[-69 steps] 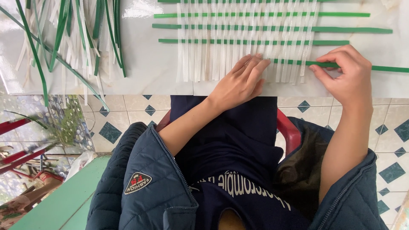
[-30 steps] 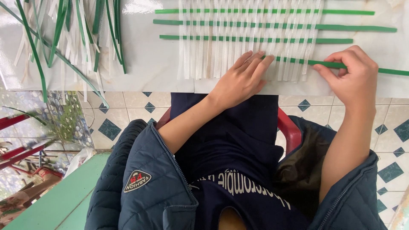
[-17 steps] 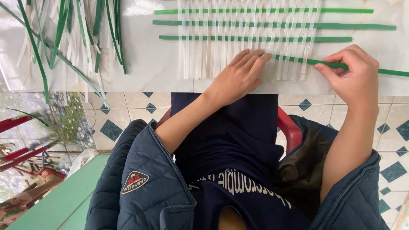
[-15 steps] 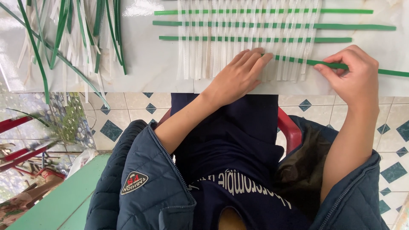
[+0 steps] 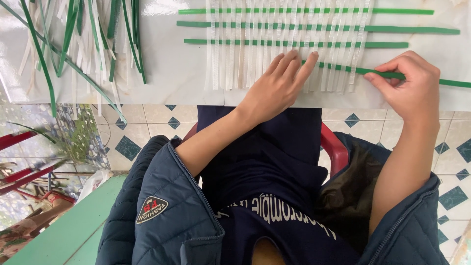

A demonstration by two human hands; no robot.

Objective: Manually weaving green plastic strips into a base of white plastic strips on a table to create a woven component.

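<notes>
Head view: left hand (image 5: pixel 274 86) flat on white strips (image 5: pixel 235 59), right hand (image 5: pixel 409 83) pinching green strip (image 5: pixel 382 73).

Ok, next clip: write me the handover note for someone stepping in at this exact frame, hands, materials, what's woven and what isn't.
Left hand: flat on the white strips, fingers spread, pressing them to the white table.
Right hand: pinching the fourth green strip, which runs in from the right.
Done: three green strips lie woven across the white ones.
Left: the fourth strip is only partly through, its tip near the left fingertips.
Spare green and white strips lie heaped at the table's left.
</notes>
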